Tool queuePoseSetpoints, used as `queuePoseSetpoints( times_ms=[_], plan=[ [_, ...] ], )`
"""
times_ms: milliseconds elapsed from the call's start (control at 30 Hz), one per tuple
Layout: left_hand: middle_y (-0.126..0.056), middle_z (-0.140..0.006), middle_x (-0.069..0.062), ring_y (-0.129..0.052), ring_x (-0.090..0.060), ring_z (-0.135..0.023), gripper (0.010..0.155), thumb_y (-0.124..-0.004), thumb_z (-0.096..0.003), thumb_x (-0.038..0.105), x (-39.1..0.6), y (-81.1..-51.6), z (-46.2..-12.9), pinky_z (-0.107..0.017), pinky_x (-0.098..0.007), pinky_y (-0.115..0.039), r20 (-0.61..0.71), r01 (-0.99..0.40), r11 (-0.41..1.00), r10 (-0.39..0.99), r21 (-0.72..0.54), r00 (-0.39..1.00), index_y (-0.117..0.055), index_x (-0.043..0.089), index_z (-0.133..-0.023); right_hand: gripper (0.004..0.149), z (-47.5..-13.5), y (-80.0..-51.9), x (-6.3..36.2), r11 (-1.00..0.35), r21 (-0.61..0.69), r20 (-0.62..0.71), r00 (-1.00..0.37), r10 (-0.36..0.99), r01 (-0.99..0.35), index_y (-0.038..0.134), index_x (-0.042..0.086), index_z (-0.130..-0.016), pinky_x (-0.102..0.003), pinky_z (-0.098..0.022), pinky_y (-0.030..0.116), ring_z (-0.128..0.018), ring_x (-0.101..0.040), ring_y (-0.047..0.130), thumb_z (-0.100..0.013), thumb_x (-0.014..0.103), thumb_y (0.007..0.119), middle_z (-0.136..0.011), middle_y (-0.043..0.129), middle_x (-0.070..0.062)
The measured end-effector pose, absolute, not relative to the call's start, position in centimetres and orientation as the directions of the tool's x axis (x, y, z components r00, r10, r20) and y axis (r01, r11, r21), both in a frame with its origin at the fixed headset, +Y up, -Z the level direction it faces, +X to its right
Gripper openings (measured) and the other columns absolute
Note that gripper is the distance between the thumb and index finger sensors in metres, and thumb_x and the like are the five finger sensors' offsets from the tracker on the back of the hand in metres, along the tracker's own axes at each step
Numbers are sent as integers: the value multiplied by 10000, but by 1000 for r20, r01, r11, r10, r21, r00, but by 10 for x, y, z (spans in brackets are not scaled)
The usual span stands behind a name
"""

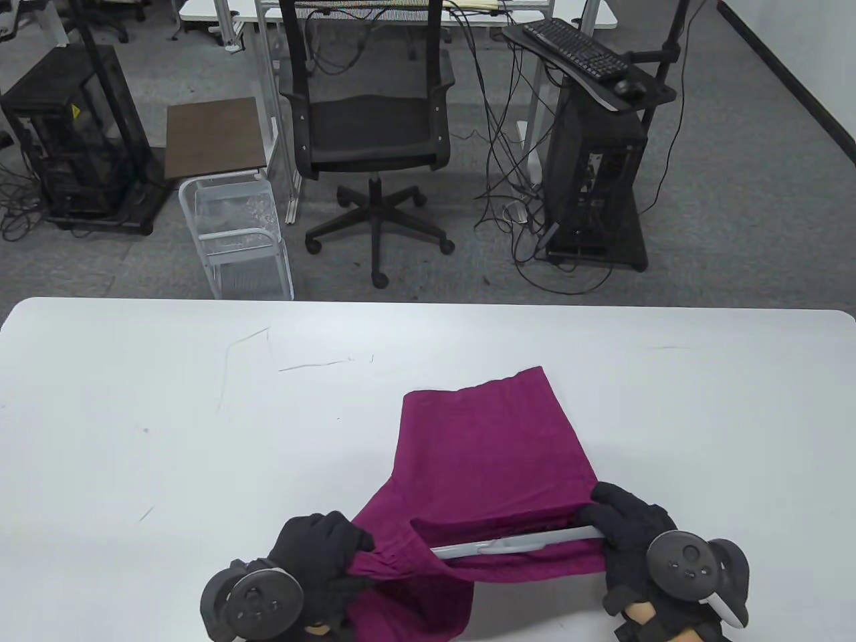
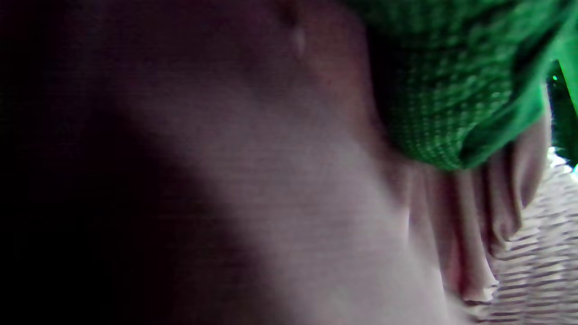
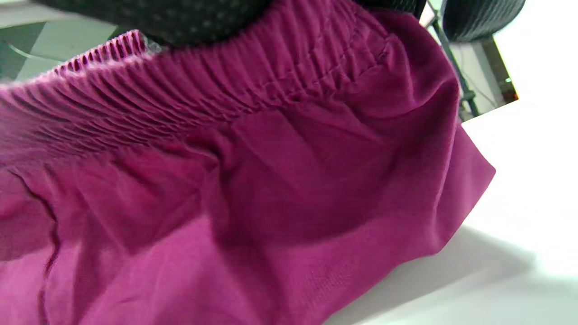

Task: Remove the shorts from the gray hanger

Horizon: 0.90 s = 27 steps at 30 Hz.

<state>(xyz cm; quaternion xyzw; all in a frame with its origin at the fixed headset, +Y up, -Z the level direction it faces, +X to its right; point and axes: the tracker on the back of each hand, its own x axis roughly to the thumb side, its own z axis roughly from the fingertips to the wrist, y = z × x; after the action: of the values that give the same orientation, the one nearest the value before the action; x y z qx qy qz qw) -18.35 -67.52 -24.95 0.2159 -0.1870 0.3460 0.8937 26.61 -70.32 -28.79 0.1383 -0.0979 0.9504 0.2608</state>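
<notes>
Shorts: magenta shorts [image 1: 491, 455] lie on the white counter [image 1: 200, 435], near its front edge and right of centre; one leg stretches flat toward the far side, another part hangs off the near edge between the hands.
Hanger: a gray hanger [image 1: 518, 540] lies across the waist opening, its bar running from the middle of the cloth to the right hand, cloth above and below it.
Left hand: the left hand [image 1: 317, 552] in a black glove sits at the left end of the waistband; its fingers are closed on a bunched fold of the cloth, which gathers into pleats at the grip.
Right hand: the right hand [image 1: 628, 528] is at the right end of the hanger; its fingers curl around the bar's end and the cloth edge there, gripping both as far as the table view shows.
Left wrist view: dim and blurred; pale folded cloth [image 2: 465, 225] fills most of it, and a glove reads green at the top right.
Right wrist view: the gathered elastic waistband [image 3: 203, 90] runs across the top under the black glove, with loose magenta cloth spreading below onto the counter.
Background: an office chair [image 1: 371, 127], a small side table [image 1: 214, 137] and a keyboard [image 1: 578, 47] on a stand are beyond the counter.
</notes>
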Motion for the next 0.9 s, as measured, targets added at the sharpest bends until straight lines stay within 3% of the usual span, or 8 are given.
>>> queuePoseSetpoints(
  times_ms=[133, 233, 267, 433, 567, 667, 767, 900],
  plan=[
    [-962, -477, 105, -910, -117, -303, 359, -993, -255, 615, -198, -682, -254, -591, -522, -787, 455, -739, 635, 602, 226, 656, -906, 439, -557, 561, -296, -715, 280, -692, 13, 314, -654, 688, -722, 735, 421, -857, -589, -443, 823, -709, -386, 924, -420, 82, 826, -923, 785, -21],
    [-963, -474, 110, -917, -116, -301, 361, -975, -256, 630, -209, -692, -262, -587, -527, -792, 410, -787, 593, 684, 169, 604, -898, 446, -557, 467, -304, -738, 294, -30, 109, 165, -12, 986, -994, 895, 329, -696, -462, -250, 910, -446, -253, 1053, -357, 16, 822, -687, 956, 7],
    [-960, -476, 108, -917, -117, -302, 361, -968, -261, 630, -209, -699, -266, -586, -530, -790, 370, -813, 571, 736, 111, 567, -894, 443, -561, 466, -305, -746, 292, 209, 154, 77, 223, 972, -966, 912, 305, -691, -469, -238, 912, -421, -262, 1061, -350, 1, 820, -669, 974, -5],
    [-946, -480, 115, -916, -109, -304, 345, -927, -290, 639, -190, -710, -276, -580, -530, -791, 352, -838, 545, 787, -10, 507, -867, 449, -572, 455, -302, -773, 264, 571, 222, -112, 562, 820, -790, 851, 323, -726, -463, -307, 907, -492, -237, 1043, -398, 15, 788, -723, 930, 15],
    [-941, -485, 119, -912, -107, -312, 340, -914, -295, 641, -182, -710, -276, -587, -526, -788, 349, -802, 597, 753, -6, 558, -860, 452, -573, 427, -300, -773, 253, 317, 251, -68, 310, 948, -915, 752, 284, -843, -550, -410, 799, -616, -349, 927, -474, 69, 719, -818, 825, -43],
    [-940, -495, 121, -912, -107, -320, 342, -913, -297, 645, -186, -714, -275, -594, -524, -784, 302, -804, 594, 761, 32, 575, -860, 454, -577, 649, -298, -767, 253, -158, 244, 25, -157, 987, -957, 380, 201, -1096, -658, -578, 594, -886, -526, 552, -569, 336, 734, -1042, 465, -170],
    [-937, -508, 120, -910, -110, -333, 345, -912, -301, 643, -189, -715, -274, -605, -525, -775, 261, -783, 620, 747, 60, 611, -857, 452, -584, 962, -297, -757, 258, -263, 144, 69, -256, 964, -954, 77, 38, -1047, -702, -638, 453, -941, -571, 309, -525, 368, 815, -1062, 189, -230],
    [-936, -517, 115, -909, -116, -345, 344, -915, -304, 639, -194, -714, -273, -615, -530, -764, 225, -762, 640, 732, 95, 643, -862, 449, -585, 1106, -292, -742, 272, -378, -66, 110, -383, 917, -924, -25, 29, -995, -735, -662, 336, -951, -589, 182, -467, 337, 896, -1049, 61, -240]
  ],
)
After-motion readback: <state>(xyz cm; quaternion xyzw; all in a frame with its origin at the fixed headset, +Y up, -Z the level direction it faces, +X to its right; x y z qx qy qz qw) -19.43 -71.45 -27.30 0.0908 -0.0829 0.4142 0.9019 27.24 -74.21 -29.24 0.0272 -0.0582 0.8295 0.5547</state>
